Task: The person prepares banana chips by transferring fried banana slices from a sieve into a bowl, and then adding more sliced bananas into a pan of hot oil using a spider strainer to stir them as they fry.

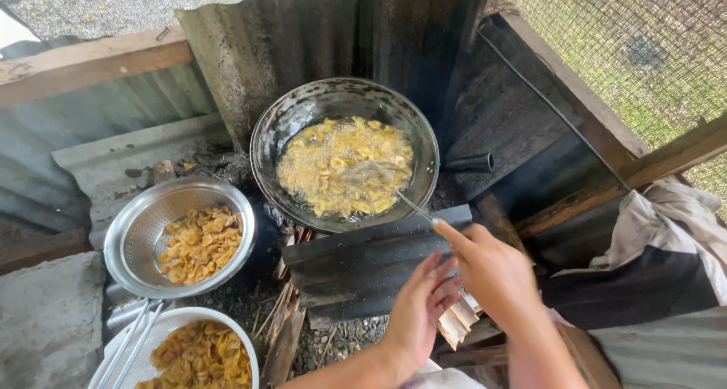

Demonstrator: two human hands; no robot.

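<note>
A: Setting first. What's the cooking place?

B: Rough shelter. Rusty corrugated metal sheets [265,48] form the back wall, weathered timber beams [91,63] frame it, wire mesh [628,48] fills the right side with grass beyond. Ground is ash and gravel, split firewood [291,328] pushed in under a dark folded metal sheet [363,264].

A: And on the fire?

B: A round blackened metal wok [344,153] with a stub handle to the right, filled with bubbling oil and yellow sliced chips [344,165].

A: Hands?

B: Right hand [492,271] is closed around the thin metal handle of a wire skimmer [379,178], index finger stretched along it; the skimmer's head sits in the oil among the chips. Left hand [420,309] is just beside the right, fingers loosely open, holding nothing that I can see.

A: Left of the wok?

B: A shiny perforated steel colander [129,237] with fried golden chips inside, and below it a white round basin [238,340] also holding chips, metal tongs [129,343] resting across its rim. Grey and white cloth [666,230] lies at right.
</note>
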